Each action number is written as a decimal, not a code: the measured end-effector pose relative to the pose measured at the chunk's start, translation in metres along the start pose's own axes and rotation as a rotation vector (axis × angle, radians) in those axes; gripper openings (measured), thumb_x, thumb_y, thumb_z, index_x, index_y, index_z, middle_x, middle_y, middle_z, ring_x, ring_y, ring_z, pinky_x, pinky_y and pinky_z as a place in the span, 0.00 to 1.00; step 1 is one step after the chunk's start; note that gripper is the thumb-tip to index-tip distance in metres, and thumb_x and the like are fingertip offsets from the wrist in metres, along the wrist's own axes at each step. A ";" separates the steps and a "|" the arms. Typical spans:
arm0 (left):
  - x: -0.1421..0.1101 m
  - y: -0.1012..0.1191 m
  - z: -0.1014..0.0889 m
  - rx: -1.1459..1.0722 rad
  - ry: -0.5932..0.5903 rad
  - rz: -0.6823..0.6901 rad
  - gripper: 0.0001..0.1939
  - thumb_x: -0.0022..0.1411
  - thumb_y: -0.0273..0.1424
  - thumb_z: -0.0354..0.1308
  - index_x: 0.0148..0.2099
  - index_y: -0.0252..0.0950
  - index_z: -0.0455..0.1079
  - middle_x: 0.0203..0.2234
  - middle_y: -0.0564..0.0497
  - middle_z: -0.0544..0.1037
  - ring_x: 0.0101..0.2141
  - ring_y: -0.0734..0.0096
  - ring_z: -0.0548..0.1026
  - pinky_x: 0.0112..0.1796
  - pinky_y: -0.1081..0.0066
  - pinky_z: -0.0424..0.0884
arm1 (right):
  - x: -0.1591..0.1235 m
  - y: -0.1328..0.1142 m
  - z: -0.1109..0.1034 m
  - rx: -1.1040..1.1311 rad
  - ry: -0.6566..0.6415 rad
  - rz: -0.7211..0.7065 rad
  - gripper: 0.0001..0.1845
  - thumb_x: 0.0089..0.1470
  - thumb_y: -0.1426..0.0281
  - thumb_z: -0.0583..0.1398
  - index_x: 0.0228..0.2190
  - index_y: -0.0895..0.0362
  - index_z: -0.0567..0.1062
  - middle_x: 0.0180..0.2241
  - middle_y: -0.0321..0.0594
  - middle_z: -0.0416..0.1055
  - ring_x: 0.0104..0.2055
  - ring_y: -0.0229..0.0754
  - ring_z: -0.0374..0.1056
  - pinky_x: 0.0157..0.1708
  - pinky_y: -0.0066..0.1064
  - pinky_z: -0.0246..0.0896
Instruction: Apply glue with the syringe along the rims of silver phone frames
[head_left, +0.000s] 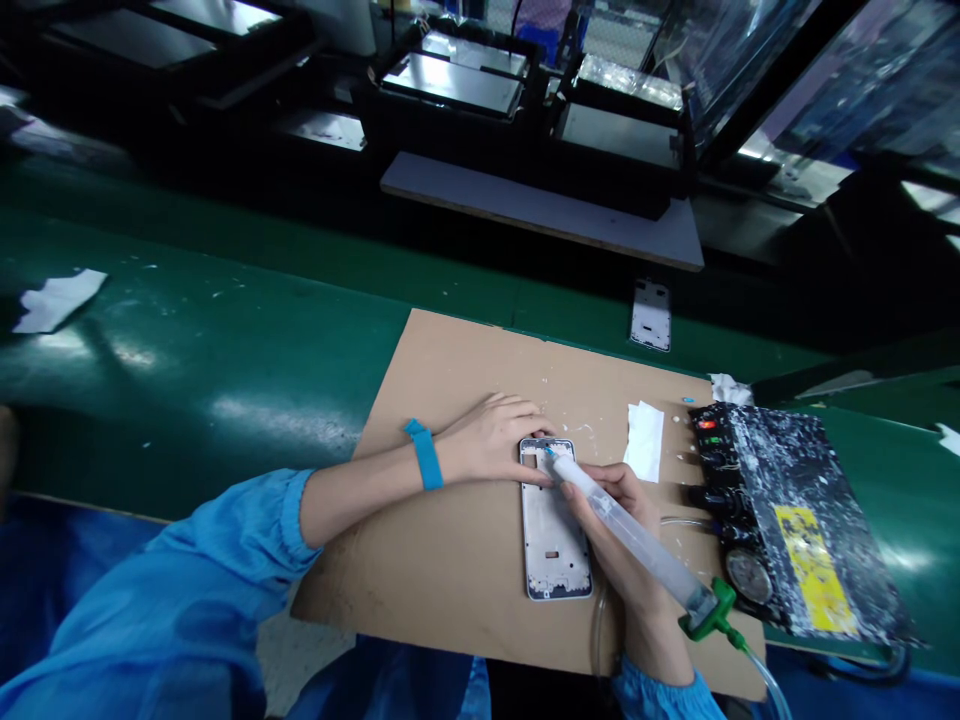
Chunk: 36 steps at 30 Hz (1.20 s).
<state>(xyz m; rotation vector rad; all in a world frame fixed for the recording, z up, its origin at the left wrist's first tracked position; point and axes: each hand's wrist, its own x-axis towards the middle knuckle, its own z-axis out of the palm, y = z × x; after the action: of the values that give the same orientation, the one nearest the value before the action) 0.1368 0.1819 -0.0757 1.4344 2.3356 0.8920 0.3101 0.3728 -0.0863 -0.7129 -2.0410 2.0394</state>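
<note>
A silver phone mid-frame (553,535) lies flat on the cardboard sheet (442,560). My left hand (495,440), with a blue band (425,455) round its wrist, holds the frame by its upper left corner, fingers at the top edge and thumb across the frame. In my right hand (615,510) is a clear dispensing syringe (637,535), tilted, its blue tip by the upper part of the frame. I cannot tell whether the tip touches it. A green cap (709,610) with an air hose closes the syringe's rear end.
To the right stands a worn black dispenser controller (810,520) with a gauge and lit display. White paper (645,440) lies between it and my hands. Another phone frame (651,315) lies beyond the cardboard. A raised shelf board (540,210) spans the back; scrap paper (60,300) lies far left.
</note>
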 end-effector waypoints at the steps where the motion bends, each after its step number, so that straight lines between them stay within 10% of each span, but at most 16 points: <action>1: 0.000 0.000 -0.001 -0.003 -0.003 0.000 0.29 0.67 0.56 0.74 0.58 0.42 0.79 0.49 0.49 0.85 0.51 0.56 0.82 0.53 0.59 0.70 | 0.000 0.002 -0.001 0.004 -0.006 0.003 0.24 0.50 0.56 0.82 0.41 0.55 0.82 0.37 0.44 0.85 0.35 0.48 0.81 0.34 0.33 0.78; 36: 0.001 0.001 -0.003 -0.002 -0.019 -0.003 0.28 0.69 0.56 0.73 0.59 0.42 0.79 0.51 0.48 0.85 0.52 0.55 0.82 0.55 0.57 0.71 | 0.003 0.010 -0.006 -0.008 -0.018 -0.039 0.23 0.52 0.58 0.81 0.41 0.55 0.82 0.38 0.44 0.86 0.35 0.46 0.81 0.33 0.31 0.78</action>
<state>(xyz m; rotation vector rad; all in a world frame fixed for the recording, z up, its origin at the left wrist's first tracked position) 0.1355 0.1822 -0.0720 1.4313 2.3224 0.8760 0.3123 0.3793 -0.0964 -0.6530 -2.0579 2.0243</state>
